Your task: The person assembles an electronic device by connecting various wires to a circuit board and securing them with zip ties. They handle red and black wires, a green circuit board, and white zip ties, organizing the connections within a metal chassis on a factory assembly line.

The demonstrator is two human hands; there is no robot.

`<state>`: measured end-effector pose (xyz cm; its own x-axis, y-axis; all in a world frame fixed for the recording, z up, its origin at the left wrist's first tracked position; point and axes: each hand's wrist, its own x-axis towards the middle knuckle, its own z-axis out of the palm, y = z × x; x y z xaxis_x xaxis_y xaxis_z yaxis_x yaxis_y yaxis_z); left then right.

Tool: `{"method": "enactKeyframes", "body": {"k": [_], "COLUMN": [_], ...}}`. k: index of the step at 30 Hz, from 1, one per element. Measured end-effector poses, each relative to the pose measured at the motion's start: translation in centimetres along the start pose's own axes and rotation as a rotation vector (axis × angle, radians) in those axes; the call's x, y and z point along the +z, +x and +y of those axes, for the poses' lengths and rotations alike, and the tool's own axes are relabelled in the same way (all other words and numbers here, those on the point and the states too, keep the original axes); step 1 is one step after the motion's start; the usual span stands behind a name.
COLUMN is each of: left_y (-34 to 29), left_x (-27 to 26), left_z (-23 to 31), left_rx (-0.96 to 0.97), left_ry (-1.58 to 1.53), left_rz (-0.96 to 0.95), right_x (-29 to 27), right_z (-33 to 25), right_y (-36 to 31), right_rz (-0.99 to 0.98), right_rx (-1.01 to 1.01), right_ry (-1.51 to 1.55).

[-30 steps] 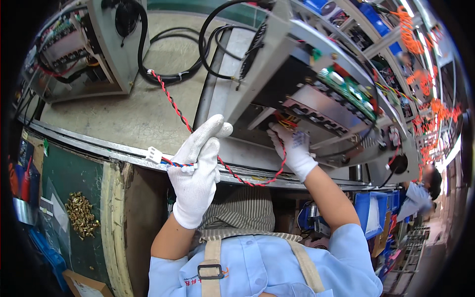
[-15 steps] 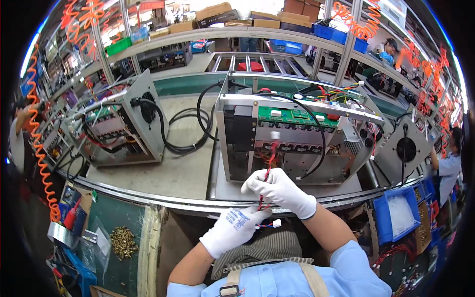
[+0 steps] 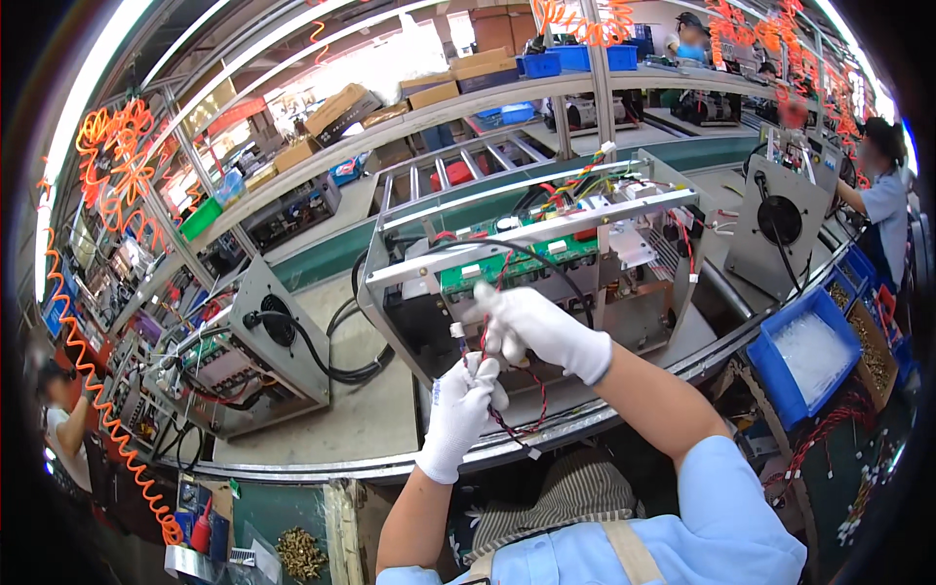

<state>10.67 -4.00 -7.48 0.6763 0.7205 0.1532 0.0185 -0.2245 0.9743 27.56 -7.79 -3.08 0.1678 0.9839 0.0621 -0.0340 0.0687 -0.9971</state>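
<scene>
- Orange coiled hose (image 3: 97,419), hanging at the far left
- Left chassis (image 3: 297,356), open-sided, metal, black fan (image 3: 279,320) on its end panel
- Pile of brass-coloured screws (image 3: 300,553), at the lower edge
- Black cable (image 3: 353,370), coiled on the bench beside the left chassis
- Left hand (image 3: 456,414), white-gloved, fingertips pinched on the twisted wires; white connector (image 3: 457,331) just above them
- Twisted wires (image 3: 543,405), red and black, between the hands, in front of the central chassis, a loop hanging below
- Right hand (image 3: 551,331), white-gloved, blurred, fingers at the red strand; cannot tell whether they grip it
- Central chassis (image 3: 546,234), open, green circuit board (image 3: 526,263) inside, behind both hands
- Blue bin (image 3: 809,356), clear bags inside
- Co-worker (image 3: 880,200), blue-shirted, at the far right
</scene>
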Motion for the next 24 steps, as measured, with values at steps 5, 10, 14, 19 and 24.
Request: {"method": "enactKeyframes", "body": {"k": [5,10,14,19,24], "left_y": [1.6,3.5,4.4,6.2,4.3], "left_x": [-0.6,0.6,0.4,-0.8,-1.2], "left_z": [-0.5,0.9,0.5,2.1,4.9], "left_rx": [0.004,-0.027,0.091,0.124,0.233], "left_ry": [-0.047,-0.087,-0.175,-0.161,0.020], "left_rz": [0.100,0.066,0.110,0.143,0.324], "right_x": [-3.7,-9.9,-10.1,-10.0,-15.3], "right_z": [-6.8,-10.9,-12.4,-12.7,-15.9], "right_y": [-2.0,6.0,7.2,6.5,4.8], "right_rz": [0.167,-0.094,-0.182,-0.017,0.387], "right_rx": [-0.638,-0.461,-0.277,-0.405,-0.431], "right_ry": [-0.644,-1.374,-1.357,-1.613,-1.669]}}
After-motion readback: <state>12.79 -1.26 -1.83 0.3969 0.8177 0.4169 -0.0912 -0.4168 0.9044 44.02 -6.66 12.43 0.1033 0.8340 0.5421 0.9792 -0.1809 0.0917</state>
